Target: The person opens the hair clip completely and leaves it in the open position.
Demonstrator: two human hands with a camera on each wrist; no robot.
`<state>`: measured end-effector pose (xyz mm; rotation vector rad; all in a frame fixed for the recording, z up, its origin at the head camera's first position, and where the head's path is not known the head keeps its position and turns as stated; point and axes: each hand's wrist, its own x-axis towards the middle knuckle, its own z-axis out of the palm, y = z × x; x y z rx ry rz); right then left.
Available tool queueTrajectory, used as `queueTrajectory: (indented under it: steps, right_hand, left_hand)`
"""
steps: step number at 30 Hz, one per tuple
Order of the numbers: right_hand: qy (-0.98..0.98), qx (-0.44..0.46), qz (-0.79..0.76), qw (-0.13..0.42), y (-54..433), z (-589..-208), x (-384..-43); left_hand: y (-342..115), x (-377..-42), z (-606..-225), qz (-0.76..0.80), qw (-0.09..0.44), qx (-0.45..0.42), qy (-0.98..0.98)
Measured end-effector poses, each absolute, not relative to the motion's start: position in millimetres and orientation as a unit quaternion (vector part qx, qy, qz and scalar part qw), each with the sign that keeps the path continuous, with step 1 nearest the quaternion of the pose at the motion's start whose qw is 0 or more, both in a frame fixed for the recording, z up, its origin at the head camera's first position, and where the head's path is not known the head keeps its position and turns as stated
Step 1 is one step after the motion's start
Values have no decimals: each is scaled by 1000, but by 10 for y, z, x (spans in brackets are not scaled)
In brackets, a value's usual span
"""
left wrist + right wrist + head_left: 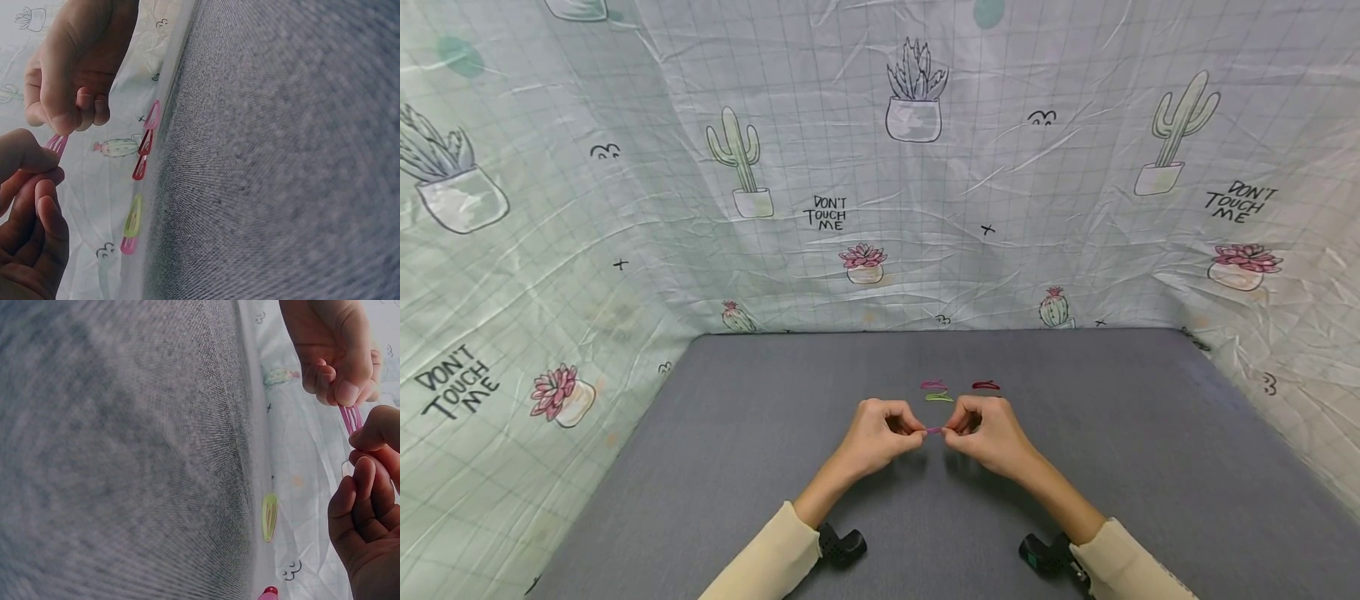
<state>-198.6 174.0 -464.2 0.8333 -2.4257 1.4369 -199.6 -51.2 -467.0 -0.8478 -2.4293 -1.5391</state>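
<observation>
Both hands meet over the table and pinch a pink snap hair clip (pixel 933 431) from its two ends. My left hand (pixel 880 437) has thumb and index finger on one end, with its other fingers loosely bent in the left wrist view. On the opposite end, my right hand (pixel 987 432) pinches the same way. The clip's slotted frame (pixel 351 420) shows between the fingertips in the right wrist view; its tips are hidden under them. Just beyond the hands lie a green hair clip (pixel 938 397), a pink hair clip (pixel 934 385) and red hair clips (pixel 986 385).
A dark grey cloth-like table top (pixel 760 417) spreads around the hands. Behind it and at the sides hangs a pale sheet (pixel 820 150) printed with cacti and lettering. Each wrist wears a black device (pixel 842 546) below a cream sleeve (pixel 767 558).
</observation>
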Motion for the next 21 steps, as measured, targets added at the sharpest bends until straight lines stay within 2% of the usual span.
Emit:
queueTrajectory:
  steps: [21]
  right_hand:
    - [-824,285,477,114,1731,-4651,-1986]
  left_hand:
    - [-513,-2022,-4705,-512,79,-285,-806]
